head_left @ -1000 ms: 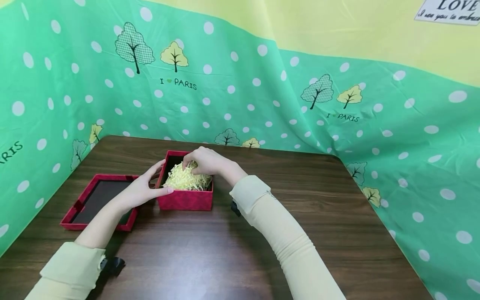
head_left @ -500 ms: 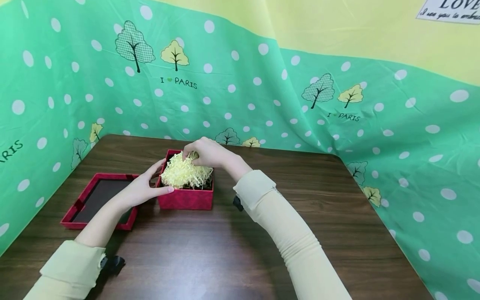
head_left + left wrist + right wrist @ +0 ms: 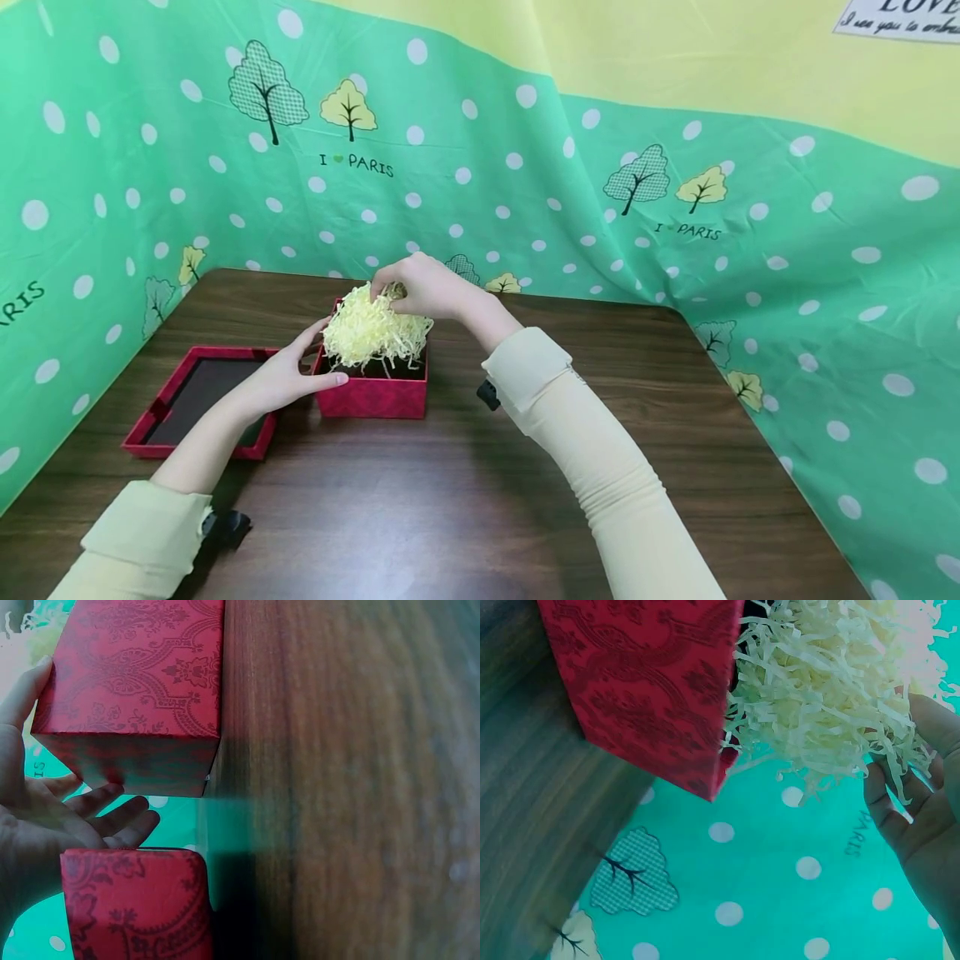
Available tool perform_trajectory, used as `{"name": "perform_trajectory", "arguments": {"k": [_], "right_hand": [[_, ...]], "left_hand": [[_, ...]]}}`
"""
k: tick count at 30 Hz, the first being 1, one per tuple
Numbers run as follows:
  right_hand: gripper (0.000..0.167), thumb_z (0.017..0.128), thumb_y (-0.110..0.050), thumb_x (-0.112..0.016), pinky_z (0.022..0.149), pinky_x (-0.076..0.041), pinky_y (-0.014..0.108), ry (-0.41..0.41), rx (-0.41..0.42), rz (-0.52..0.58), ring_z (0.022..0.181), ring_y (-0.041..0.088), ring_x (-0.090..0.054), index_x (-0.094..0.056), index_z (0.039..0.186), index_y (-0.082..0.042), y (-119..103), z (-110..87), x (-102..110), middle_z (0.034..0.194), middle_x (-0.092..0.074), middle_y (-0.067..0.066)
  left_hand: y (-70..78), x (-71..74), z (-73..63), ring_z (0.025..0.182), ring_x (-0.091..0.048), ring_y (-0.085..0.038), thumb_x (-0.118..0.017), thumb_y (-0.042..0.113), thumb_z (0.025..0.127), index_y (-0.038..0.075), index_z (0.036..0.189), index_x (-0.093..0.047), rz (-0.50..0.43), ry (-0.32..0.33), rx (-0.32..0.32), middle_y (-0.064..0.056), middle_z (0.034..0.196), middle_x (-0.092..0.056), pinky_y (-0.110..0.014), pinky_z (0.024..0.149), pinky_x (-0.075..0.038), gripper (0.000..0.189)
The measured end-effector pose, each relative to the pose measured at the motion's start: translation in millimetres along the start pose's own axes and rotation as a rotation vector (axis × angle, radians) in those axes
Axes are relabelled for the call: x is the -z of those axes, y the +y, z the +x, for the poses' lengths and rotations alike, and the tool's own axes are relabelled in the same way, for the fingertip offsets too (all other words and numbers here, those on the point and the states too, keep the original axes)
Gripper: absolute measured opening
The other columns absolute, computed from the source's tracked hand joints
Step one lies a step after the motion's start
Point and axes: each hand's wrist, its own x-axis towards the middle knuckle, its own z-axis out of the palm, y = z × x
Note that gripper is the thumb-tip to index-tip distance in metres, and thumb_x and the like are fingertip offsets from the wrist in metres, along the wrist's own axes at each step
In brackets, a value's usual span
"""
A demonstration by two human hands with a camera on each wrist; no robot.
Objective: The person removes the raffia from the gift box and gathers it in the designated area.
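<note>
A red patterned gift box (image 3: 371, 398) stands on the table with its top uncovered. My right hand (image 3: 435, 287) pinches a clump of pale yellow shredded paper (image 3: 375, 329) above the box. Loose strands hang down toward the dark inside, and in the right wrist view the shredded paper (image 3: 817, 690) bulges past the rim. My left hand (image 3: 281, 383) rests against the box's left side, its thumb on the near rim and its fingers stretched out along the side. In the left wrist view the fingers of this left hand (image 3: 75, 814) lie fairly straight beside the box (image 3: 135, 667).
Left of the box lies the red lid (image 3: 198, 400), its dark inner face up, partly under my left forearm. The brown wooden table (image 3: 585, 400) reaches back to a green dotted cloth (image 3: 487, 192) hung behind and at both sides.
My right hand has risen and shifted slightly right, lifting the shredded paper up from inside the box. More of the dark interior shows. The left hand has stayed in place.
</note>
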Motion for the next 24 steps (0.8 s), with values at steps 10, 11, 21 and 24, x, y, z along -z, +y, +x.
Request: {"name": "perform_trajectory", "arguments": {"k": [10,11,21,24], "right_hand": [[0.032,0.081,0.003,-0.056,0.07,-0.04,0.023,0.055,0.026,0.009,0.051,0.01,-0.032,-0.07,0.104,-0.013,-4,-17.1,29,0.104,-0.069,-0.004],[0.032,0.08,0.004,-0.055,0.066,-0.04,0.022,0.058,0.029,0.009,0.05,0.01,-0.032,-0.07,0.104,-0.013,-4,-18.9,32,0.104,-0.069,-0.003],[0.033,0.078,0.005,-0.054,0.057,-0.038,0.022,0.121,0.067,-0.004,0.049,0.008,-0.034,-0.071,0.099,-0.014,-6,-42.0,58,0.096,-0.069,-0.005],[0.033,0.078,0.006,-0.054,0.056,-0.038,0.023,0.133,0.069,0.006,0.051,0.008,-0.038,-0.071,0.098,-0.014,-6,-51.1,64,0.094,-0.069,-0.006]], "left_hand": [[-0.8,-1.2,0.7,0.139,-0.023,-0.04,-0.068,0.046,0.083,0.028,0.153,-0.004,0.012,0.009,-0.008,-0.017,0.155,-0.016,-0.06,0.102,-0.034,0.097],[-1.4,-1.3,1.1,0.138,-0.025,-0.041,-0.068,0.046,0.083,0.029,0.153,-0.004,0.01,0.009,-0.009,-0.017,0.155,-0.016,-0.06,0.101,-0.034,0.096],[-2.0,-1.8,1.6,0.138,-0.023,-0.041,-0.068,0.046,0.083,0.029,0.153,-0.004,0.011,0.007,-0.007,-0.016,0.155,-0.017,-0.061,0.101,-0.034,0.096],[-1.3,-2.0,0.7,0.139,-0.02,-0.041,-0.068,0.05,0.082,0.03,0.153,-0.004,0.017,0.005,-0.001,-0.015,0.156,-0.015,-0.063,0.1,-0.034,0.098]]}}
